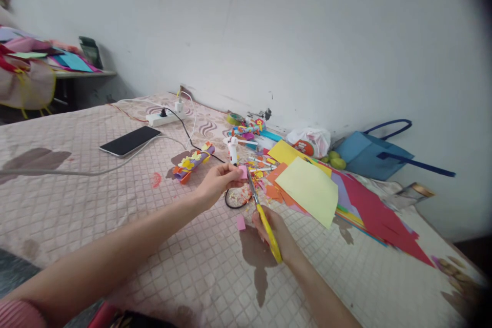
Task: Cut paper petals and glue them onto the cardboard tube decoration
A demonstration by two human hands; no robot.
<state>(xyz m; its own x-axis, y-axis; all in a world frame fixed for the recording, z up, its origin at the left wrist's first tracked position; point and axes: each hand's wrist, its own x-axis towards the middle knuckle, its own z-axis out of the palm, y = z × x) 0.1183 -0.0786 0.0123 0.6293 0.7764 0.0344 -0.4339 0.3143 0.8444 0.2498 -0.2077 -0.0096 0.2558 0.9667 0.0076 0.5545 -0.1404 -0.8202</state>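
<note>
My left hand (217, 183) pinches a small pink paper piece (243, 171) above the bed cover. My right hand (275, 233) grips yellow-handled scissors (263, 220), whose blades reach up to the pink piece. Another small pink scrap (241, 223) lies on the cover between my hands. Paper cuttings (242, 195) are scattered below the pinched piece, inside a loop of black cable.
Coloured paper sheets (307, 187) fan out at right, with a red sheet (378, 215) and a blue bag (371, 154) beyond. A phone (129, 141), a white power strip (165, 119), a rolled paper flower craft (191, 163), pens, tape and green fruit (335, 160) lie farther back.
</note>
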